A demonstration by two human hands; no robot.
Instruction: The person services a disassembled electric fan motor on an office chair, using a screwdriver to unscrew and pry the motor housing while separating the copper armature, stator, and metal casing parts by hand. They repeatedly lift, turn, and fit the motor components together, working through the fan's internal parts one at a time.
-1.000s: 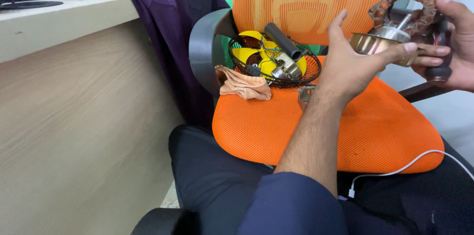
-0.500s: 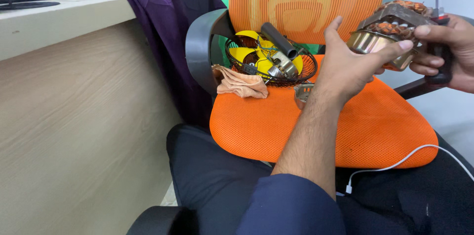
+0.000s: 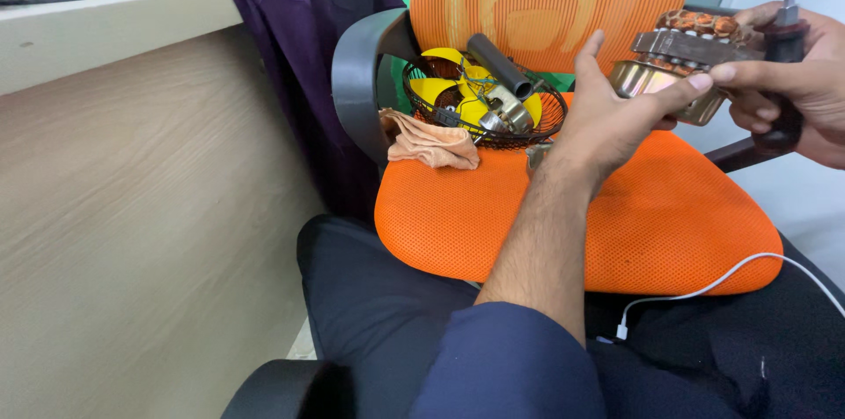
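Right now my left hand (image 3: 607,115) cups the motor stator (image 3: 682,76) from the near side, palm against its brass-coloured housing and one fingertip laid along its front edge. The fingers are only partly curled, so this grip steadies more than it clamps. My right hand (image 3: 792,84) is closed around the dark handle of a screwdriver (image 3: 783,58), whose shaft runs up out of view, and its fingers also press on the far side of the stator.

The stator looks dense and stiff to me: a stack of steel plates with copper windings on top, so I judge it heavy for its bulk. The metal shell is smooth and could slide in a loose palm. The windings seem the fragile part; thin wire like that would scrape or bend under a fingertip or a tool tip. I would hold it by the steel stack and the shell and keep off the copper.

Relative to the orange chair (image 3: 616,208), the stator hangs in the air above the right side of the seat, held between both hands. At the back of the same seat sits a wire fan guard (image 3: 484,111) with yellow blades and small parts inside, and a tan cloth (image 3: 431,142) lies just beside it.
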